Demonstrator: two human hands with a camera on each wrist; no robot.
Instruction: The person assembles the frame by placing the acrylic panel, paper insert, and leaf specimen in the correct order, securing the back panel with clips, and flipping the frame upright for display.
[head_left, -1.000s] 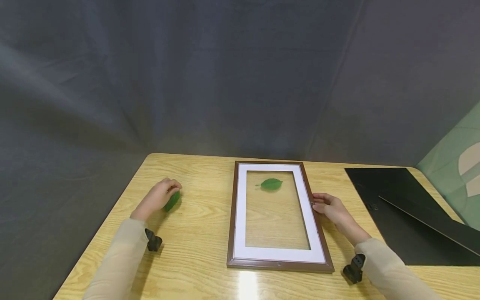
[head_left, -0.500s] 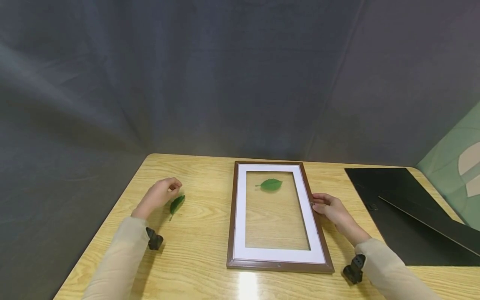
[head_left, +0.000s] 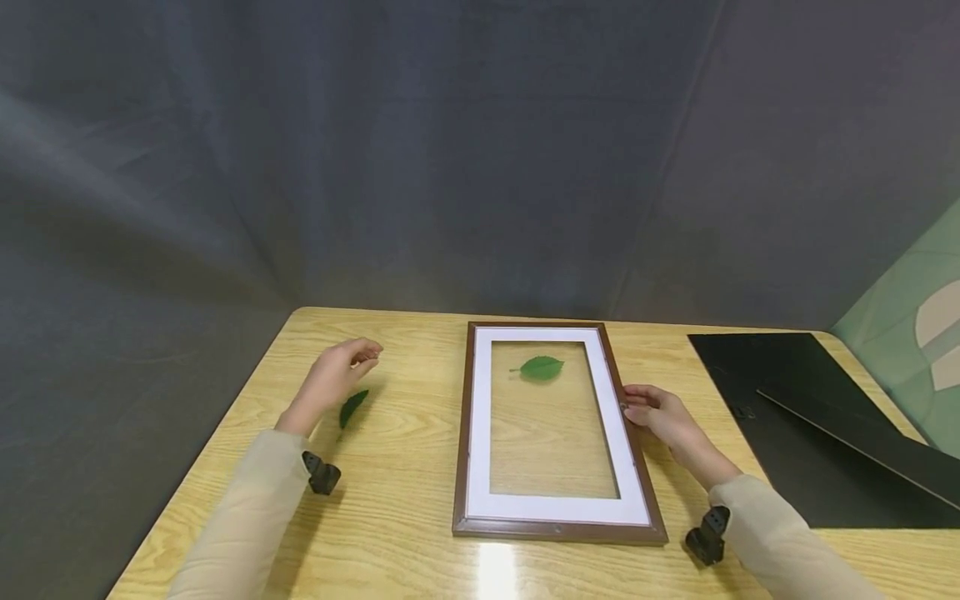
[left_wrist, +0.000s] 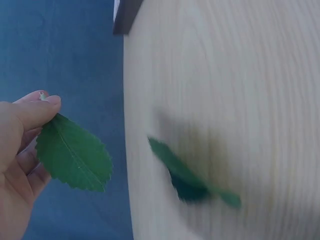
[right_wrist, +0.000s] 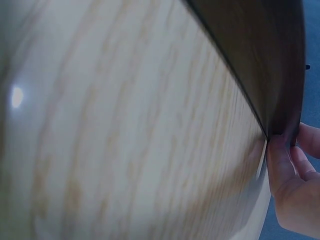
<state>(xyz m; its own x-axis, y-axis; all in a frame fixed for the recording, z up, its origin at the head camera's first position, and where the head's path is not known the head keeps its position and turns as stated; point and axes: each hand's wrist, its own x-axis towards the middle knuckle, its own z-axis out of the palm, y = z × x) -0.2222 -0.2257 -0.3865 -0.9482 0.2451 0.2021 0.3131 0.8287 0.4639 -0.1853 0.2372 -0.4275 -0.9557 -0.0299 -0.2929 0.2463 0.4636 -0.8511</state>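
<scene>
My left hand (head_left: 333,375) is raised over the left of the table, pinching a green leaf (left_wrist: 75,155) by its stem end between thumb and fingers. That leaf is hidden by the hand in the head view. Below the hand, a second leaf (head_left: 352,408) lies on the wood, its shadow around it in the left wrist view. A brown picture frame (head_left: 462,433) with a white mat lies mid-table. Inside the mat's opening, near the far end, rests another leaf (head_left: 542,368). My right hand (head_left: 667,421) grips the frame's right edge, the thumb (right_wrist: 280,162) against its side.
At the right lies a black backing board (head_left: 795,467) with its stand flap (head_left: 855,442) partly raised. The wooden table (head_left: 405,500) ends at a dark grey curtain (head_left: 480,167) behind and on the left.
The left hand has lifted and moved away and to the right with a leaf, uncovering the leaf left on the table. My right hand and the frame have stayed put.
</scene>
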